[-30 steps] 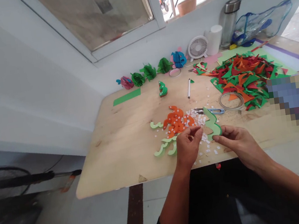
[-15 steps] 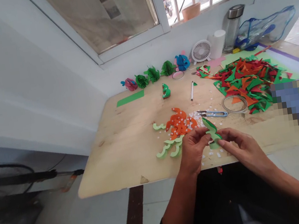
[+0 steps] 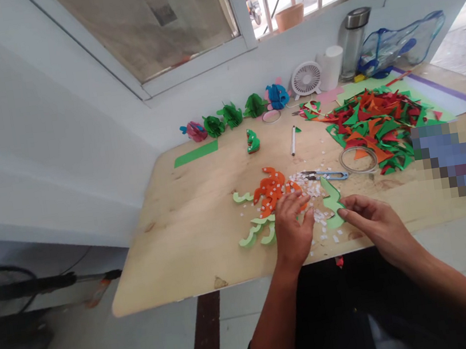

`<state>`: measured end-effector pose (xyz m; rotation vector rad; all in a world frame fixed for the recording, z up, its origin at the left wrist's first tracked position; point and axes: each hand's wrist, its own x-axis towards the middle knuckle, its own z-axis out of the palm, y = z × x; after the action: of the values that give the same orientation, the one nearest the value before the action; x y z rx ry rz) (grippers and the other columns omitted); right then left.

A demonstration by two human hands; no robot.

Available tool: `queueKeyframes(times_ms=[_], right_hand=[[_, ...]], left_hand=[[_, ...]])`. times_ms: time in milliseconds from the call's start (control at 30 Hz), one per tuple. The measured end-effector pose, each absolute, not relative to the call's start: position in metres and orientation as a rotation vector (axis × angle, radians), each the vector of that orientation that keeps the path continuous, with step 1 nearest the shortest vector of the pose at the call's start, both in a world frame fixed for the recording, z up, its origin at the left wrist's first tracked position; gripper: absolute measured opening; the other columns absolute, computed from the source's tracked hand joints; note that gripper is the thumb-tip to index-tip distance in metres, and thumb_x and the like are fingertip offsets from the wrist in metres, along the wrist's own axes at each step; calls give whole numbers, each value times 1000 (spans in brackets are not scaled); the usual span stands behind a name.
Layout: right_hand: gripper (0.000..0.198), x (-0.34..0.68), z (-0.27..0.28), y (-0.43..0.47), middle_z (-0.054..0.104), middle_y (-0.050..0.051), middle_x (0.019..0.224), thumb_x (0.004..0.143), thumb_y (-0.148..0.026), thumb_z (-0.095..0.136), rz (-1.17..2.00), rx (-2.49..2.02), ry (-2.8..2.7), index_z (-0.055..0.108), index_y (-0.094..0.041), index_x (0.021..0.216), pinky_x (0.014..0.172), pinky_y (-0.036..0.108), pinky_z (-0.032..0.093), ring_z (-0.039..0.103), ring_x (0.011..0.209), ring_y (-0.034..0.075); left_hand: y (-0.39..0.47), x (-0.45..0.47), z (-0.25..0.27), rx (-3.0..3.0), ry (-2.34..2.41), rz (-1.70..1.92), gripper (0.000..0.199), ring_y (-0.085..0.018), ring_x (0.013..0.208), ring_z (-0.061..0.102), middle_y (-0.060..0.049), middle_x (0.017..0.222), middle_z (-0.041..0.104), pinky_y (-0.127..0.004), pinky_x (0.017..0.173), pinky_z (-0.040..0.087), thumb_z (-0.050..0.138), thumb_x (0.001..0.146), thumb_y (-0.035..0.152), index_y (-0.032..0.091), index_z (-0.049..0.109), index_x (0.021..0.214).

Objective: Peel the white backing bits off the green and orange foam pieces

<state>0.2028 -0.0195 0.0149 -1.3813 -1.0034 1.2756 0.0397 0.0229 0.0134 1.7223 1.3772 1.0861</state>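
Between finger and thumb, my right hand (image 3: 368,224) grips a wavy light-green paper cutout (image 3: 333,206) with a darker green edge. My left hand (image 3: 295,228) has its fingers apart and holds nothing that I can see; it hovers by the orange paper cutouts (image 3: 270,188), which carry small white squares. Pale-green wavy paper strips (image 3: 251,236) lie left of that hand. Small white paper bits (image 3: 315,190) are scattered between the two hands. Just beyond the held cutout rest blue-handled thread snips (image 3: 332,175).
A heap of red, orange and green paper scraps (image 3: 375,120) covers the right side, beside a roll of clear tape (image 3: 358,160). A white pen (image 3: 293,140) and a green folded paper piece (image 3: 252,141) lie farther back. Finished paper figures (image 3: 231,115) and a small fan (image 3: 306,79) line the wall.
My left hand has let go of the light-green cutout and moved left, its fingers spreading. The right hand still grips the cutout. The view has shifted slightly.
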Motion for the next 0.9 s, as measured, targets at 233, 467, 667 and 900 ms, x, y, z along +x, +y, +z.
queueKeyframes(times_ms=[233,467,667,900], right_hand=[[27,199,18,-22,61,0,69,75,-48,68,1294,-1412,-1096,64,-21,74,51,25,43,54,58,15],[29,202,16,-27,63,1,69,71,-48,70,1259,-1480,-1095,66,-20,79,52,24,45,55,59,16],[23,205,14,-22,66,3,76,77,-44,66,1337,-1403,-1169,66,-22,79,64,26,50,61,75,21],[24,205,8,-16,54,0,61,73,-42,69,1385,-1412,-1097,60,-21,66,49,25,45,52,57,17]], left_hand=[[6,54,18,888,1121,1008,20,-14,62,63,-3,66,69,-23,58,45,69,69,28,14,71,84],[7,62,17,685,1072,1038,14,-10,52,56,1,54,61,-20,51,39,72,57,21,13,63,64],[1,59,18,686,1064,1007,11,-9,51,57,1,54,61,-21,54,42,70,57,17,14,61,63],[2,49,3,960,1131,1038,17,-13,61,61,-4,69,67,-24,60,47,70,67,27,14,67,80]])
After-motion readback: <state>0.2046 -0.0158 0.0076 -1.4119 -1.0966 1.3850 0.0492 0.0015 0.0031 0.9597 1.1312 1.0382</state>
